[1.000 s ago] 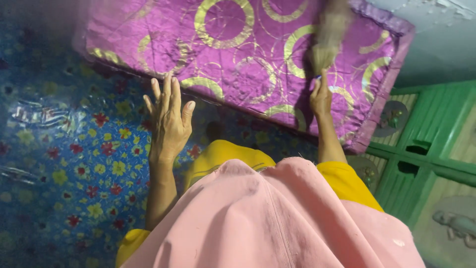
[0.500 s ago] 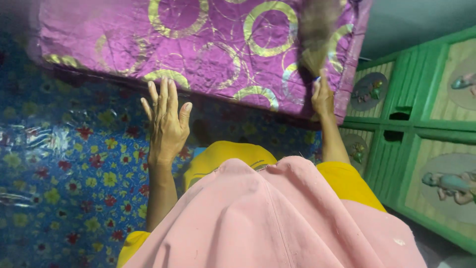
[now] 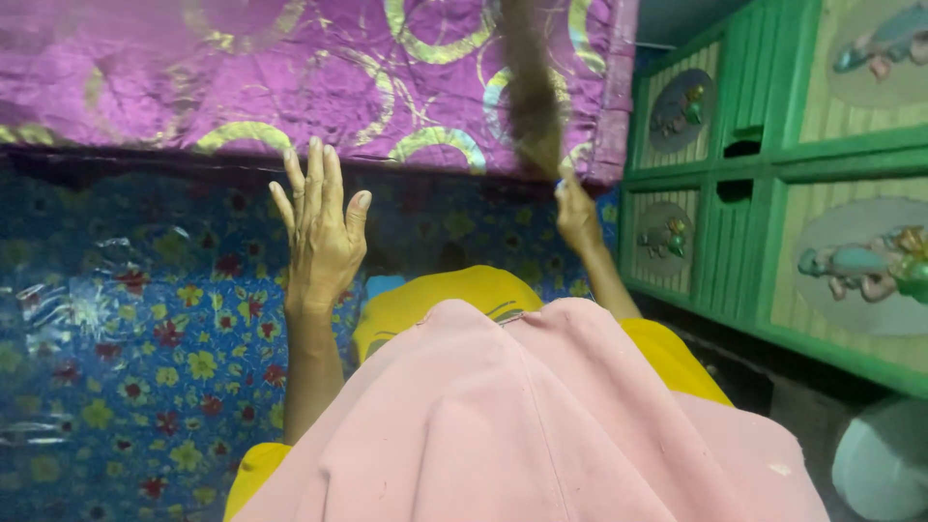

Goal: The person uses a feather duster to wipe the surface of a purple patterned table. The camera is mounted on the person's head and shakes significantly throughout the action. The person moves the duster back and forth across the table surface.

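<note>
We sweep the broom toward the near right edge of the mattress

Our right hand (image 3: 577, 215) is closed around the handle of the broom (image 3: 530, 92), and the blurred bristles stand over the purple mattress (image 3: 319, 77) near its right end. Compared with one second ago, the broom is now lower in our view and closer to the mattress edge, and the right hand has come from above the cover down to just below the edge, beside the green cabinet (image 3: 773, 193). The view itself has turned to the right, so more of the cabinet shows. Our left hand (image 3: 321, 232) stays raised and open with spread fingers, holding nothing, over the blue flowered floor (image 3: 126, 367). We judge that the sweeping stroke is near its end at this corner.
</note>
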